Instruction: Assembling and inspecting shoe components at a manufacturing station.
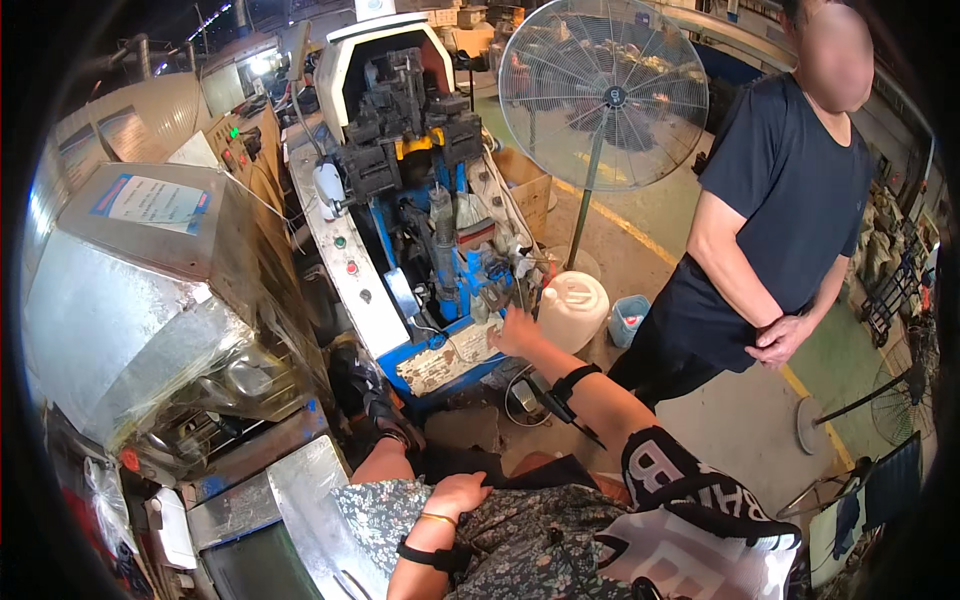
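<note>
My right hand (515,334) reaches out to the front of a blue and white machine (470,372), over its worn, chipped front plate (450,358). Its fingers are apart, and no held thing shows in them. Just beyond the fingertips are blue and grey metal parts (482,285); whether I touch them I cannot tell. My left hand (460,493) rests on the dark floral cloth (530,510) over my lap, fingers folded together with nothing visible in them. Black bands circle both forearms.
A whitish plastic jug (573,312) and a light blue bucket (628,320) stand right of the machine. Behind them rises a large fan (604,95). A person in dark clothes (775,210) stands at right, hands together. A plastic-draped metal machine (150,310) fills the left.
</note>
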Demonstrator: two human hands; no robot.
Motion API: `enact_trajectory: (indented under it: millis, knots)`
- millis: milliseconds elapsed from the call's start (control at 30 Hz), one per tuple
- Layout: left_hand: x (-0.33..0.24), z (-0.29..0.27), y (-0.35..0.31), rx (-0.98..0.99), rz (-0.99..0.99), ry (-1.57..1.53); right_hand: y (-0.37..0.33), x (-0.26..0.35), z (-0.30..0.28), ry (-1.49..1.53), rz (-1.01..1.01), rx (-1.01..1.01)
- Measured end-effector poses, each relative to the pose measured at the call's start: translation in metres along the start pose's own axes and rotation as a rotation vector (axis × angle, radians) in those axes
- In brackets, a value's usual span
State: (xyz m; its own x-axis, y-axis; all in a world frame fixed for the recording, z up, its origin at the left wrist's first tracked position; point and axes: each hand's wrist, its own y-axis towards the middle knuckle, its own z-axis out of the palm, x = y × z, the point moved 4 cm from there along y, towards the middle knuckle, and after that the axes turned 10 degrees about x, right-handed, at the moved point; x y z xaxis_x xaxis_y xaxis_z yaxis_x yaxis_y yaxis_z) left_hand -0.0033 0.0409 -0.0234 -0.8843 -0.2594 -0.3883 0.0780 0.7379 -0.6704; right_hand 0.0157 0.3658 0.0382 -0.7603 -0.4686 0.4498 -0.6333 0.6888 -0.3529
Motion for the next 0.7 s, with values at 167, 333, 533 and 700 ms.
enact_trajectory:
  millis: [167,333,533,700]
  knots:
    - [-0.008,-0.009,0.003,0.084,-0.022,0.034,-0.020,0.027,-0.019,0.097,-0.415,-0.358]
    - [-0.003,-0.004,0.002,0.052,-0.005,0.027,-0.054,0.039,-0.042,0.277,-0.506,-0.448]
    - [-0.007,-0.002,0.003,0.072,-0.036,-0.005,-0.169,0.105,-0.155,0.407,-1.062,-0.978]
    - [-0.008,-0.008,0.004,0.055,-0.036,-0.022,-0.219,0.116,-0.221,0.260,-1.268,-1.305]
